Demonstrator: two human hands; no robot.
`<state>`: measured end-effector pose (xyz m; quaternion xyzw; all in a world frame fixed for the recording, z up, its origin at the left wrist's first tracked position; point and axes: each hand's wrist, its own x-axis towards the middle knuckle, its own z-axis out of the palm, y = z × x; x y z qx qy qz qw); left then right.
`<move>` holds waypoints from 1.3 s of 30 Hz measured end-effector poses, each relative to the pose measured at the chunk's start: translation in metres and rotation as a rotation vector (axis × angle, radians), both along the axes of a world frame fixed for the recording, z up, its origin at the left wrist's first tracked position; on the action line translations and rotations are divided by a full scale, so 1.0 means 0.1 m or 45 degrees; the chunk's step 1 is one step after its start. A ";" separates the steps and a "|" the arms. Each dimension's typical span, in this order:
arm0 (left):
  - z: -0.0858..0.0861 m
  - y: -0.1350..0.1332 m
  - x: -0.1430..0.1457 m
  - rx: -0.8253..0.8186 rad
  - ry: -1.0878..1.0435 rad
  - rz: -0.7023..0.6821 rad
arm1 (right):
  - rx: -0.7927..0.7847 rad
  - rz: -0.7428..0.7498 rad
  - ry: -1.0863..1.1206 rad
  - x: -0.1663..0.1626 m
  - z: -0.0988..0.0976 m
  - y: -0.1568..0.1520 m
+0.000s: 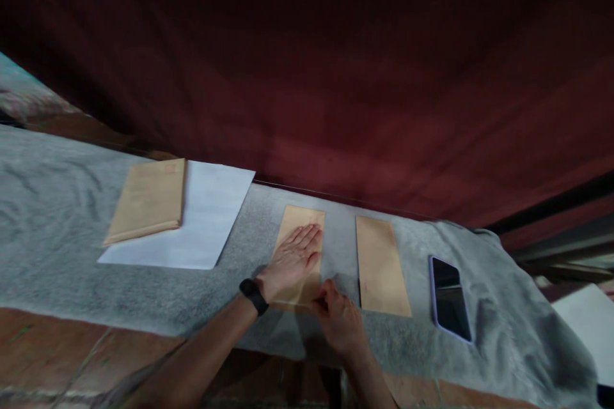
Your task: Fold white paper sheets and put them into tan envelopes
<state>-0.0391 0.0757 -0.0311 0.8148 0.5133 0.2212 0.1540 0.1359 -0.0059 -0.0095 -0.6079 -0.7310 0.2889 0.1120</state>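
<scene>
A brown paper envelope lies lengthwise on the grey cloth in front of me. My left hand, with a black band on its wrist, rests flat on it with the fingers stretched out. At the envelope's near right corner, my right hand is closed in a pinch on the paper edge; the fingertips partly hide that corner. A second brown envelope lies flat to the right, apart from both hands.
On the left, a stack of brown envelopes sits partly over white paper. A phone in a purple case lies on the right of the grey cloth. A dark red curtain hangs behind. Another white sheet shows at far right.
</scene>
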 end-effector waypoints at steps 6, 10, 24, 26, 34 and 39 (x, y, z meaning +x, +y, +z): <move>0.05 -0.16 -0.02 0.004 -0.002 -0.056 | -0.042 0.004 -0.005 -0.01 -0.04 0.00; 0.10 -0.23 -0.01 -0.012 -0.038 -0.057 | -0.051 0.011 0.022 0.01 -0.09 0.00; 0.01 -0.40 -0.04 0.208 0.285 -0.187 | 0.046 0.048 -0.091 -0.01 -0.05 -0.03; -0.01 -0.41 -0.04 0.251 0.332 -0.203 | 0.051 0.062 -0.078 -0.01 -0.03 -0.03; -0.07 -0.48 -0.09 0.368 0.399 -0.271 | -0.021 0.023 -0.067 -0.05 0.15 0.02; -0.07 -0.54 -0.13 0.393 0.394 -0.308 | -0.110 0.063 0.002 0.01 0.24 0.07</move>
